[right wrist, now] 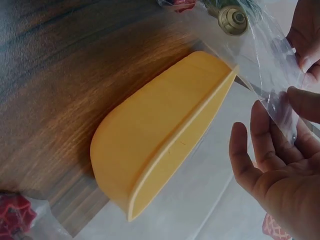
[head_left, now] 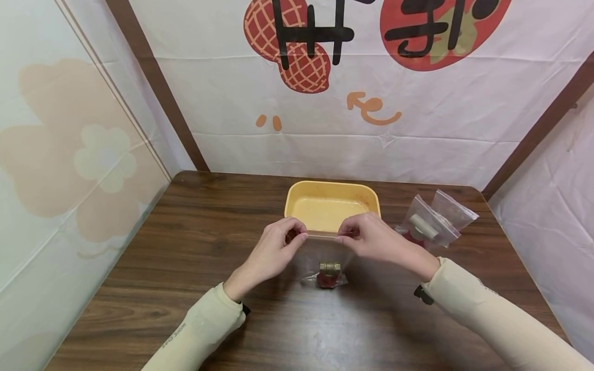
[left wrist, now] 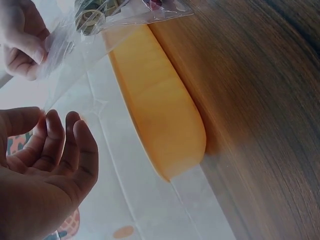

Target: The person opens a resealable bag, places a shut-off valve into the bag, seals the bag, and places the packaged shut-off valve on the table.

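Note:
A clear zip bag (head_left: 312, 262) hangs between both hands in front of the yellow bin. In its bottom sits a brass valve (head_left: 330, 268) with a red handle (head_left: 327, 281). My left hand (head_left: 274, 246) pinches the left end of the bag's top edge between thumb and forefinger. At the other end my right hand (head_left: 373, 238) pinches the same edge, its remaining fingers loosely bent in the right wrist view. The top edge is stretched straight between them. Through the clear plastic, the brass end (right wrist: 233, 20) of the valve shows in the right wrist view.
The yellow bin (head_left: 332, 186) stands behind the hands, its visible floor bare. To its right, beyond the right forearm, lie clear zip bags (head_left: 433, 220), one with a pale cylinder and red parts. Fabric walls border the dark wooden table (head_left: 195, 247) at the back and sides.

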{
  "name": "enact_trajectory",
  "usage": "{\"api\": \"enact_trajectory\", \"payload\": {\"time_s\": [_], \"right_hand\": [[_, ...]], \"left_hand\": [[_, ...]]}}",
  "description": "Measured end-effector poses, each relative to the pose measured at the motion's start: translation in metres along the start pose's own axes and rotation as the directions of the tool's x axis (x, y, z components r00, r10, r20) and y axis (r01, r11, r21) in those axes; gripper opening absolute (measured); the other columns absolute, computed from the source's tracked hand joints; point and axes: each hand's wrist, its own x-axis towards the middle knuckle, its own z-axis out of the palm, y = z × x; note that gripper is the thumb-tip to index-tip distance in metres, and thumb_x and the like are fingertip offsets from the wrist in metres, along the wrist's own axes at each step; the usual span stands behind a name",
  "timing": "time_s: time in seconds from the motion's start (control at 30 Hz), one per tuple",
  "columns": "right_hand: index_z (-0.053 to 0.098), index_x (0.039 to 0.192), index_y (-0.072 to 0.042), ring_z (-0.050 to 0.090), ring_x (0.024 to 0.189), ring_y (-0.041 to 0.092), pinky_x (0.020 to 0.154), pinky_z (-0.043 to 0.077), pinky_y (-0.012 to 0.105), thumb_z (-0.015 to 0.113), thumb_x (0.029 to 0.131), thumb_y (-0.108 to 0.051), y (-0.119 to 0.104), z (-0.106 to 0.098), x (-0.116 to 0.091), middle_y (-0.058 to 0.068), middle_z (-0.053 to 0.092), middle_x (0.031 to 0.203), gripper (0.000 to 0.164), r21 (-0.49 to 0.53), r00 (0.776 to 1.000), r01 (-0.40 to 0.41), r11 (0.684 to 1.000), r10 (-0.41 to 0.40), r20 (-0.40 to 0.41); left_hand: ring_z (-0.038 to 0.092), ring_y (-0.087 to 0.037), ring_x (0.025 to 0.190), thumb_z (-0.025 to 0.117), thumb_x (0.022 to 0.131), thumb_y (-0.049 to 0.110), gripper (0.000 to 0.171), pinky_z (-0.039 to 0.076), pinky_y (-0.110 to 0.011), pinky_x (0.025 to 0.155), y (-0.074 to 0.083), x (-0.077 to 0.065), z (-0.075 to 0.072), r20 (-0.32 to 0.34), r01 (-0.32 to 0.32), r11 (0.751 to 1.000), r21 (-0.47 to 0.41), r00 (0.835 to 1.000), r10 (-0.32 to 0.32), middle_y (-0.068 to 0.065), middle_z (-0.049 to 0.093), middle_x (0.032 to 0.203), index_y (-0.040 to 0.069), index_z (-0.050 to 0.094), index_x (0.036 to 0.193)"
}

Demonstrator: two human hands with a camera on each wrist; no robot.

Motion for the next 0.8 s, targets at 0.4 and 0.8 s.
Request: {"api": "enact_trajectory", "payload": {"time_s": [0.4,0.8], "right_hand": [[0.078,0.085,-0.016,0.060,0.073,0.007,0.073,0.055,0.041,0.082,0.093,-0.013,0.004,-0.005,-0.008,-0.016,0.069,0.074,0.009,0.003,1.000,-0.021,1.000,0.021,-0.020],[0.075,0.082,-0.018,0.058,0.070,0.006,0.066,0.050,0.031,0.084,0.092,-0.014,0.013,-0.006,-0.017,-0.018,0.066,0.072,0.014,-0.013,0.999,-0.012,1.000,0.011,-0.049]], "left_hand": [[0.057,-0.012,0.077,0.069,0.100,0.006,0.007,0.052,-0.034,0.069,-0.001,0.001,-0.001,-0.008,-0.006,1.000,-0.001,1.000,0.006,0.005,0.062,0.088,0.012,0.069,0.096],[0.056,-0.013,0.076,0.070,0.099,0.005,0.006,0.049,-0.030,0.068,-0.001,0.000,-0.001,-0.007,-0.019,1.000,-0.004,1.000,0.019,0.004,0.062,0.087,0.011,0.070,0.096]]}}
